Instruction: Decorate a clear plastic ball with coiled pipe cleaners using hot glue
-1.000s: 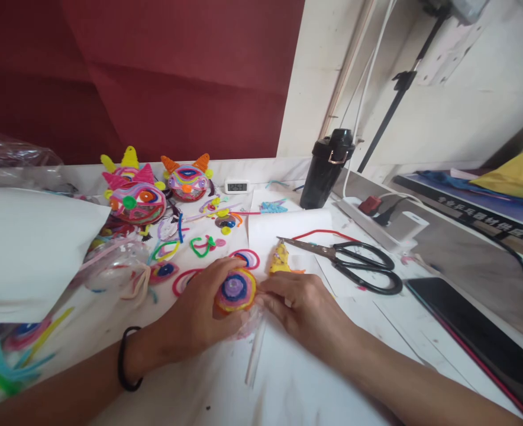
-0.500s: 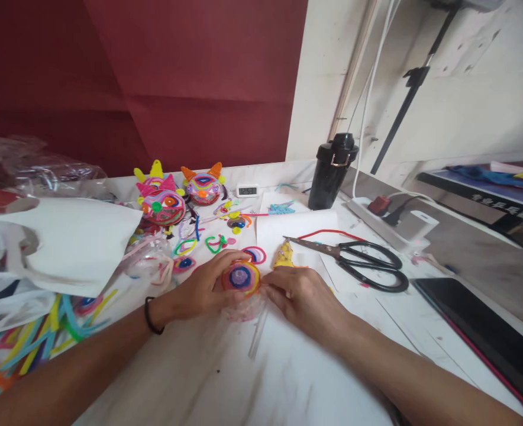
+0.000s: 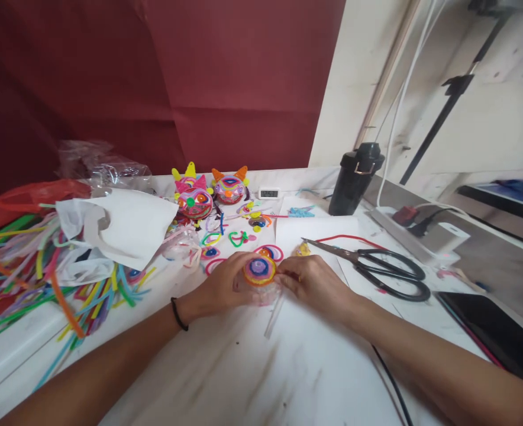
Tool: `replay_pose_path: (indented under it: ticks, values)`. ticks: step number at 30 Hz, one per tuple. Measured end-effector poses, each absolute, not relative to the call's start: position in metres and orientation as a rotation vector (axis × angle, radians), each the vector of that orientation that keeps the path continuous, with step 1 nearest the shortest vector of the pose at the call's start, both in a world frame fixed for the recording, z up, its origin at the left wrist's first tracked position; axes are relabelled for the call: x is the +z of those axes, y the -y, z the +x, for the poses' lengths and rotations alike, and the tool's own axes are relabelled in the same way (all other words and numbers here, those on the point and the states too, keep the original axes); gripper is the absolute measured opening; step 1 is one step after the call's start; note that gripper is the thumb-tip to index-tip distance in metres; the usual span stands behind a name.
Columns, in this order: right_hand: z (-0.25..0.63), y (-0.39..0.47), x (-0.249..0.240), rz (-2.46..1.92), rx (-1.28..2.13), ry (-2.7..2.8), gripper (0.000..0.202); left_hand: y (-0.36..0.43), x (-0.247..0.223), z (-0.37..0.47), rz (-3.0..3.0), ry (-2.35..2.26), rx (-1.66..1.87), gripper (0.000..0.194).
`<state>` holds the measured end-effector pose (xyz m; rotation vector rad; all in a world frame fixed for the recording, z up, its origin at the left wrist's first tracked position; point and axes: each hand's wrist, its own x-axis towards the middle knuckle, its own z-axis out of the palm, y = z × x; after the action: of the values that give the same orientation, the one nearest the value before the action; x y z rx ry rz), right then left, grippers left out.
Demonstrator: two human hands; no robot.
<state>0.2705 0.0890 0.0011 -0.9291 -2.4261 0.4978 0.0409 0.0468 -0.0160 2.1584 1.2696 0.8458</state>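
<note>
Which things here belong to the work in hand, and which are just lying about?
In the work:
- ringed disc, held by the left hand, with the right hand at its edge
- probably the fuzzy strips and scissors

Seemingly just lying about:
- black bottle
- digital clock
- dark phone
</note>
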Motion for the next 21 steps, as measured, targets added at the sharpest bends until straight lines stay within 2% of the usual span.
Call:
replay_pose_path:
  ticks: [16, 21]
  values:
    - [0.276, -0.082, -0.009, -0.859, 0.577, 2.345, 0.012, -0.040, -0.032, 0.037, 2.132, -1.294, 0.919, 0.063]
    - [0.277, -0.079, -0.018, -0.784, 0.566, 2.307, 0.018, -0.038, -0.038, 0.037, 2.146, -1.292, 0.906, 0.065]
